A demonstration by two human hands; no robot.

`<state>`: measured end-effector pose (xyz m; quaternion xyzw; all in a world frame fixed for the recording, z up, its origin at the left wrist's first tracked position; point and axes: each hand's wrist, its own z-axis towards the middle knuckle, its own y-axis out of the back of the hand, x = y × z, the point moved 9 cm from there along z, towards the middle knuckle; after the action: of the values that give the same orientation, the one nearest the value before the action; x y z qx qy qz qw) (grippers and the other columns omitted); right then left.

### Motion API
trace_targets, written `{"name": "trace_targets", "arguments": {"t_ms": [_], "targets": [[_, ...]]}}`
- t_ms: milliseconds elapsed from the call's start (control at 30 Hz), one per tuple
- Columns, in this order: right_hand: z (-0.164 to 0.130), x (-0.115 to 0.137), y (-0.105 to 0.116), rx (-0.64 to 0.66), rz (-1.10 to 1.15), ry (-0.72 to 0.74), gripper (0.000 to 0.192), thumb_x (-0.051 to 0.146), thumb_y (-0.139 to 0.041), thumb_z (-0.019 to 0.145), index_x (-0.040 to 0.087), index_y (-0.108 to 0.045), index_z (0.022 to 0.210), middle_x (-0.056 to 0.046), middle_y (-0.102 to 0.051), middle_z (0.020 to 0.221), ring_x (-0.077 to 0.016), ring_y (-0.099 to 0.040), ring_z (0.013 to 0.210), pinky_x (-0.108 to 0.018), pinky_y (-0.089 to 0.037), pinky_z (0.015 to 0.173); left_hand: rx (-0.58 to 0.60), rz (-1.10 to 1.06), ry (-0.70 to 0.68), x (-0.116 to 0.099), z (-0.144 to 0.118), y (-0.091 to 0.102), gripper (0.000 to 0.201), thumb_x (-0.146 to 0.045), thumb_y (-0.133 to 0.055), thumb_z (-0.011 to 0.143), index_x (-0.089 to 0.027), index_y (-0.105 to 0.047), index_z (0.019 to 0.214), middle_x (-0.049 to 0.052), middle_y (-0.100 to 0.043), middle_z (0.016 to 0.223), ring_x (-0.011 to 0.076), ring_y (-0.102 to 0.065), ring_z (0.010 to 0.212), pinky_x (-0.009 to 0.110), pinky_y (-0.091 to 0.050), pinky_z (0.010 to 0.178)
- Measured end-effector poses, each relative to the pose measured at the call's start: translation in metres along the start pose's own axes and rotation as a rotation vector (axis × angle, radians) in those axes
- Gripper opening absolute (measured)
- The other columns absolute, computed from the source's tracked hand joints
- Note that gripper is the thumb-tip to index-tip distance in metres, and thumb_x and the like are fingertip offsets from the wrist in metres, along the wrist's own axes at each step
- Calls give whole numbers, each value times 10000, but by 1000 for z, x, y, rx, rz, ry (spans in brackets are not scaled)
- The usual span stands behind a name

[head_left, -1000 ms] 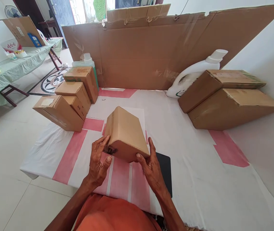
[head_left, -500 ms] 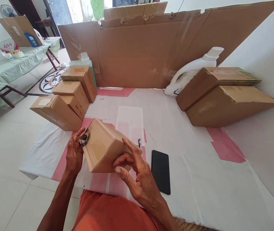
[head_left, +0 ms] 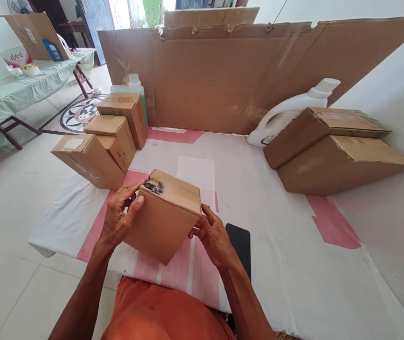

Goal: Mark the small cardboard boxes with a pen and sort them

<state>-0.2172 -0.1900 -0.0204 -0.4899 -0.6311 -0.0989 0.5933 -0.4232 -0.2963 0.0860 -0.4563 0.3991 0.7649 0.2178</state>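
- I see the left hand (head_left: 118, 219) clasped on the left face of a small cardboard box (head_left: 164, 215), thumb lying on the top edge near a dark smudge.
- The right hand (head_left: 214, 236) grips the box at its lower right corner, fingers curled behind it; both grips are closed on the box.
- The box is held tilted, one corner pointing down, above the near edge of the cloth (head_left: 258, 198), a white sheet with pink stripes spread on the floor.
- A black phone (head_left: 240, 245) lies flat on the cloth just beside the right hand, toward the near edge.
- A white sheet of paper (head_left: 196, 172) lies on the cloth just behind the held box.
- At the far left corner of the cloth I note a stack of small boxes (head_left: 106, 137), with a green bottle (head_left: 131, 87) behind them.
- Along the right edge two long boxes (head_left: 336, 146) lie stacked, the upper one tilted; a white jug (head_left: 287, 111) leans behind them.
- A large cardboard panel (head_left: 223, 75) stands upright along the far edge.
- The orange garment (head_left: 166, 314) covers my lap at the near edge.
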Motion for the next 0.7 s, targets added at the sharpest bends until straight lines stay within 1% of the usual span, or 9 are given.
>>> {"name": "trace_targets", "arguments": {"t_ms": [167, 233, 300, 367, 433, 500, 567, 633, 700], "targets": [[-28, -4, 10, 59, -271, -6, 488, 661, -753, 846, 228, -642, 1040, 48, -565, 637, -149, -525, 569, -284, -468, 571, 20, 54, -43, -2, 5, -14, 385, -439, -499, 1068, -202, -784, 1170, 96, -760, 1165, 263, -647, 1108, 390, -462, 1032], [-43, 0, 15, 78, -405, -1, 482, 691, -767, 798, 226, -665, 879, 21, -575, 676, -158, -528, 608, -287, -471, 584, 97, -25, -31, -1, 6, -23, 403, -466, -504, 1065, -203, -783, 1188, 100, -766, 1207, 270, -658, 1156, 391, -459, 1073], [-58, 7, 13, 134, -449, 25, 585, 808, -673, 785, 224, -690, 803, -30, -622, 789, -198, -580, 699, -313, -512, 622, 232, -141, 9, -1, 2, -39, 402, -475, -519, 1062, -210, -778, 1219, 95, -773, 1203, 258, -686, 1112, 375, -485, 1048], [-68, 16, 10, 136, -464, 62, 677, 873, -528, 832, 236, -738, 928, -75, -668, 959, -260, -642, 868, -364, -568, 738, 370, -257, 33, -8, -6, -59, 391, -456, -512, 1071, -216, -779, 1226, 91, -779, 1165, 236, -704, 1014, 352, -514, 974], [-74, 22, 13, -6, -517, 71, 625, 816, -539, 879, 244, -711, 1061, -91, -687, 1061, -287, -660, 992, -388, -578, 835, 420, -334, 9, -19, -14, -73, 378, -429, -499, 1080, -217, -787, 1203, 89, -775, 1120, 223, -697, 976, 333, -512, 916], [-79, 24, 19, -193, -562, 51, 552, 727, -636, 884, 239, -647, 1144, -104, -699, 1135, -294, -667, 1059, -403, -571, 896, 405, -382, -24, -30, -21, -81, 355, -403, -502, 1082, -224, -795, 1169, 79, -764, 1082, 217, -685, 983, 321, -497, 900], [-83, 29, 19, -333, -553, 85, 648, 721, -681, 845, 234, -584, 1262, -134, -684, 1274, -318, -657, 1162, -445, -559, 969, 393, -407, -35, -39, -28, -89, 315, -381, -529, 1072, -233, -799, 1139, 66, -752, 1050, 208, -675, 980, 313, -487, 896], [-87, 37, 14, -399, -554, 145, 772, 718, -685, 835, 241, -505, 1414, -146, -609, 1453, -332, -588, 1326, -495, -491, 1102, 384, -437, -36, -46, -34, -93, 295, -387, -551, 1061, -233, -797, 1111, 60, -738, 1029, 203, -667, 965, 312, -484, 891], [-89, 47, 7, -406, -587, 167, 788, 683, -709, 826, 262, -496, 1457, -125, -571, 1519, -332, -544, 1394, -522, -426, 1172, 336, -483, -33, -52, -38, -91, 334, -458, -552, 1047, -227, -789, 1094, 62, -718, 1015, 210, -656, 956, 317, -485, 883]]}}
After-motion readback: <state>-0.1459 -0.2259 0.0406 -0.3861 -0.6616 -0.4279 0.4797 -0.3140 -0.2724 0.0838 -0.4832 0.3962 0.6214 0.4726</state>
